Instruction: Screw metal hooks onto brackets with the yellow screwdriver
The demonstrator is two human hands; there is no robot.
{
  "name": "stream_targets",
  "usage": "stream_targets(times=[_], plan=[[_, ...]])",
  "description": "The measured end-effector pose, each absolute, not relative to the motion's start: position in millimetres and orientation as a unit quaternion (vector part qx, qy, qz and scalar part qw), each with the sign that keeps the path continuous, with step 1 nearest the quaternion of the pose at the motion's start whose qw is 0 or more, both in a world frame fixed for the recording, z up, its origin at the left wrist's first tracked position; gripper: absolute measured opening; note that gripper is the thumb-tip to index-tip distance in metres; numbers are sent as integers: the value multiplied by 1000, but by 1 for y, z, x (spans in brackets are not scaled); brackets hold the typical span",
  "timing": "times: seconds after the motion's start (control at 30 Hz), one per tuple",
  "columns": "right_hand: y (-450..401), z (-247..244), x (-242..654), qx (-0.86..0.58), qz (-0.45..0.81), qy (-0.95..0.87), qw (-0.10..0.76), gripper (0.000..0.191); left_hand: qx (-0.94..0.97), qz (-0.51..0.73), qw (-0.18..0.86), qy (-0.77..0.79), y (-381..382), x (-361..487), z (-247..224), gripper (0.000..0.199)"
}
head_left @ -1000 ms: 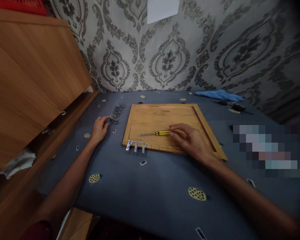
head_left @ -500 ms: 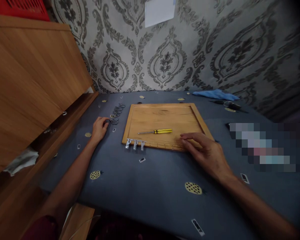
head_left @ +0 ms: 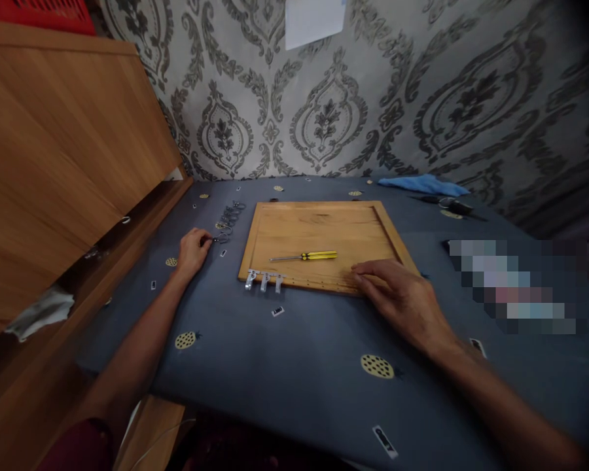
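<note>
My left hand [head_left: 193,254] pinches the end of a curved metal hook [head_left: 220,239], low over the cloth left of the board. Just behind it lies a row of several similar metal hooks [head_left: 232,212]. A framed wooden board [head_left: 324,226] lies flat, with small holes along its front edge. Three silver metal hooks [head_left: 264,281] sit at that edge's left end. On the board rests a screwdriver [head_left: 319,256] with a yellow and black handle, its tip pointing left. Over the board's front right part, my right hand [head_left: 406,304] has thumb and fingers drawn together; what they hold, if anything, is hidden.
Blue-grey cloth with pineapple prints [head_left: 285,366] covers the surface. At the back right lie a blue cloth [head_left: 425,185] and a dark tool [head_left: 454,205]. A blurred-out item [head_left: 510,284] is at the right. A wooden cabinet [head_left: 73,150] borders the left side.
My left hand has drawn one metal hook slightly toward me, apart from the row. The right hand stays almost in place over the board.
</note>
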State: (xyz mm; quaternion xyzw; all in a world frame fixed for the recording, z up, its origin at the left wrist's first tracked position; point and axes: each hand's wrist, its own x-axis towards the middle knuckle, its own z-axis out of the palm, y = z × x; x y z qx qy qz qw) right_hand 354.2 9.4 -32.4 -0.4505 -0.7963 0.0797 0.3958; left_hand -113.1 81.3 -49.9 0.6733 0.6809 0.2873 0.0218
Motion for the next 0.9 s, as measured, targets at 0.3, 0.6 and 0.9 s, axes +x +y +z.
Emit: stream_targets(times=[0.3,0.6,0.9], plan=[[11,-32,353,-437,86,-805,392,22,642,361,4,676,73,-101,-38,16],[11,-29,350,-430,105,-802,400,20,589,498,63,633,67,-84,-22,6],[-25,-17,313,-416,197,-779,425,19,656,480,301,500,38,-15,-2,29]])
